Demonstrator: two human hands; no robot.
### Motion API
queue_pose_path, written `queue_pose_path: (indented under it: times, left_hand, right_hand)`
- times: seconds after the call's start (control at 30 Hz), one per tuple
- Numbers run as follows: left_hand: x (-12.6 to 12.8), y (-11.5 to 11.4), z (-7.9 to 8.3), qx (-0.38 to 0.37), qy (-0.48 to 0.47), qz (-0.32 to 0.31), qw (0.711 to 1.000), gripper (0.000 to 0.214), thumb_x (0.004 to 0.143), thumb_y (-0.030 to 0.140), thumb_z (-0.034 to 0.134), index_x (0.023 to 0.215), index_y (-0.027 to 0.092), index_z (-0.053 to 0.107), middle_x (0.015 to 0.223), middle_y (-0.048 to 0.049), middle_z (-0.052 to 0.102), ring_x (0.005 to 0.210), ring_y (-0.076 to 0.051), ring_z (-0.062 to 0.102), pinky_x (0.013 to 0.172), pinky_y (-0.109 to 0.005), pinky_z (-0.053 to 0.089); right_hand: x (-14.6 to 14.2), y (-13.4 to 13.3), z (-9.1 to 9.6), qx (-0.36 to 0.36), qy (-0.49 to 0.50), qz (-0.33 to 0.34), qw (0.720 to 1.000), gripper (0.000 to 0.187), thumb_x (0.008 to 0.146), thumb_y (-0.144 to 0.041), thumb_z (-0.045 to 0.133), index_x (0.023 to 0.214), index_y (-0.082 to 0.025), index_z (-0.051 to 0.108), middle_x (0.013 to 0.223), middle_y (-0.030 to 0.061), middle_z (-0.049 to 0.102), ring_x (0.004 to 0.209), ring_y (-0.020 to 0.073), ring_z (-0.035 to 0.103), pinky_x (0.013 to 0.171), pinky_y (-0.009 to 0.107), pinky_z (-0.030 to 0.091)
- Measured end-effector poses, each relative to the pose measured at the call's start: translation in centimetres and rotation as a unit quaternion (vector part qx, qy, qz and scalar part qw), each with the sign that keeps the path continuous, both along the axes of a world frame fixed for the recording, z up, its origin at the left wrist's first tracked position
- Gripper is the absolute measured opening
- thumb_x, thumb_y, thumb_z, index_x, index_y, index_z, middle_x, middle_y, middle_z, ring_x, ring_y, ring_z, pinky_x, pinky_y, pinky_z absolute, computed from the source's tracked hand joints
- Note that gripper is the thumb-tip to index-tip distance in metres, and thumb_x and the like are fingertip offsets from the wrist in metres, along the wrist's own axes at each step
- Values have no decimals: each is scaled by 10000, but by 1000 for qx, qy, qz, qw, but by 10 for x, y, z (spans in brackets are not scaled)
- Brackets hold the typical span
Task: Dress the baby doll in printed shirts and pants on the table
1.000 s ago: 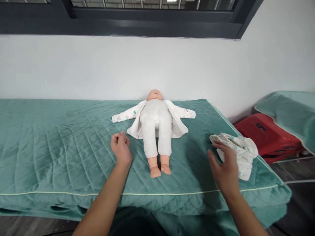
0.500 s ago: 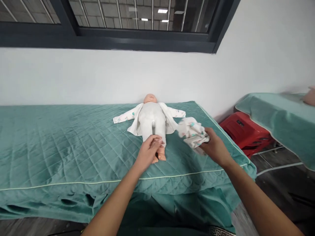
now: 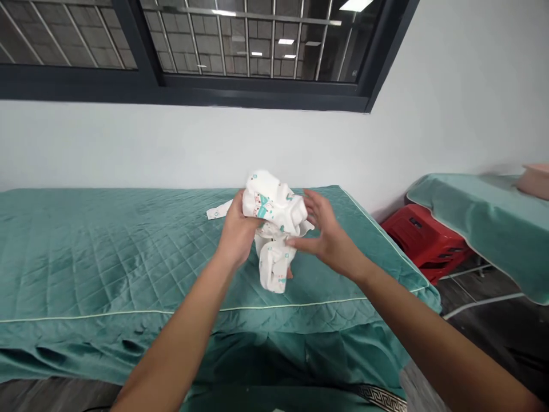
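A bunched white baby garment (image 3: pixel 274 206) with a green and red print hangs in front of me, one part of it drooping down. My left hand (image 3: pixel 240 229) grips its left side. On its right side my right hand (image 3: pixel 323 234) has thumb and fingers spread apart, close against the cloth. Behind the garment lies a baby doll, mostly hidden. Only a printed sleeve of its white top (image 3: pixel 218 211) and a bit of its foot (image 3: pixel 290 273) show.
The doll lies on a bed with a green quilted cover (image 3: pixel 128 257), against a white wall below a dark window frame (image 3: pixel 257 94). To the right are a red plastic stool (image 3: pixel 422 234) and a green-draped table (image 3: pixel 472 200) with a pink box (image 3: pixel 536 180).
The garment has moved from the right to the middle, in front of the doll. My left hand has risen and taken hold of it; my right hand has loosened its grip and spread its fingers.
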State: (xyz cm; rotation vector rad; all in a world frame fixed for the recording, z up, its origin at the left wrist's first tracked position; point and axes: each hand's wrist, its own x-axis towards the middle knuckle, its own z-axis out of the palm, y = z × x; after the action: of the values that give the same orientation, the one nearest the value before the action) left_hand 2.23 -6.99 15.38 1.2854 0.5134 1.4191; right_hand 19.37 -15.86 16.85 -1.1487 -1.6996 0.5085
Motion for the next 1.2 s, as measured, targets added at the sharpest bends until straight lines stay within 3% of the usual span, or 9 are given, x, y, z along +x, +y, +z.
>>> queue_pose_path:
  times: [0.13, 0.2, 0.37, 0.5, 0.63, 0.87, 1.0, 1.13, 1.2]
  left_hand:
    - [-13, 12, 43, 120, 130, -11, 984, 449, 685, 177, 743, 1117, 208, 624, 1021, -44, 683, 959, -254, 659, 821, -360, 541]
    - [-23, 18, 67, 204, 248, -37, 946, 435, 679, 165, 738, 1100, 212, 639, 1077, -50, 666, 1028, -274, 631, 883, -376, 529]
    - [-36, 25, 117, 358, 401, -76, 840, 463, 672, 213, 760, 1116, 248, 630, 1160, -57, 568, 1161, -285, 550, 985, -390, 499]
    - [-33, 15, 142, 402, 419, -66, 811, 429, 715, 235, 736, 1124, 250, 609, 1205, -56, 544, 1161, -267, 552, 1005, -400, 482]
    - [-37, 3, 147, 388, 396, -17, 832, 320, 764, 231, 676, 1076, 226, 603, 1142, -39, 613, 1068, -228, 590, 932, -376, 497]
    - [-55, 0, 135, 334, 355, 81, 869, 236, 728, 196, 718, 951, 214, 641, 944, -9, 654, 902, -193, 598, 772, -304, 476]
    - [-65, 12, 130, 308, 325, 130, 885, 225, 710, 205, 781, 889, 200, 645, 945, -14, 675, 810, -169, 592, 697, -288, 443]
    - [-67, 19, 127, 305, 291, 136, 897, 224, 724, 218, 782, 881, 192, 624, 985, -20, 688, 831, -165, 599, 690, -282, 443]
    - [-65, 16, 126, 299, 276, 114, 906, 229, 719, 206, 774, 884, 192, 616, 968, -18, 676, 857, -173, 601, 721, -287, 462]
  right_hand:
    - [-4, 12, 29, -56, 41, -58, 996, 649, 809, -466, 759, 1361, -253, 493, 1315, 119, 624, 1213, 342, 601, 1032, 572, 505]
    - [-3, 13, 47, -34, 4, -74, 997, 723, 735, -460, 826, 1353, -259, 508, 1367, 118, 586, 1252, 362, 566, 1050, 577, 487]
    - [-4, 11, 100, 49, -107, 20, 993, 917, 692, -493, 851, 1467, -373, 376, 1590, 24, 326, 1455, 357, 350, 1121, 528, 429]
    - [-14, 14, 127, 94, -177, -9, 980, 735, 742, -467, 804, 1391, -316, 495, 1471, 46, 481, 1359, 350, 458, 1090, 526, 436]
    - [-17, 13, 133, 82, -202, -58, 974, 496, 749, -378, 774, 1207, -246, 641, 1148, 59, 682, 1065, 294, 620, 925, 462, 506]
    - [-8, 1, 142, 55, -218, -65, 972, 131, 765, -274, 736, 880, -220, 701, 839, 13, 667, 877, 225, 608, 782, 352, 447]
    - [9, -3, 133, 17, -204, -88, 975, 162, 754, -301, 776, 865, -231, 681, 765, 10, 637, 759, 204, 582, 703, 339, 433]
    - [15, -10, 117, -135, -271, 30, 953, 292, 703, -426, 831, 892, -251, 692, 863, 27, 696, 766, 214, 614, 666, 342, 469]
    - [9, -11, 113, -143, -260, 36, 954, 351, 712, -479, 820, 954, -258, 695, 934, 43, 704, 819, 232, 634, 694, 362, 499]
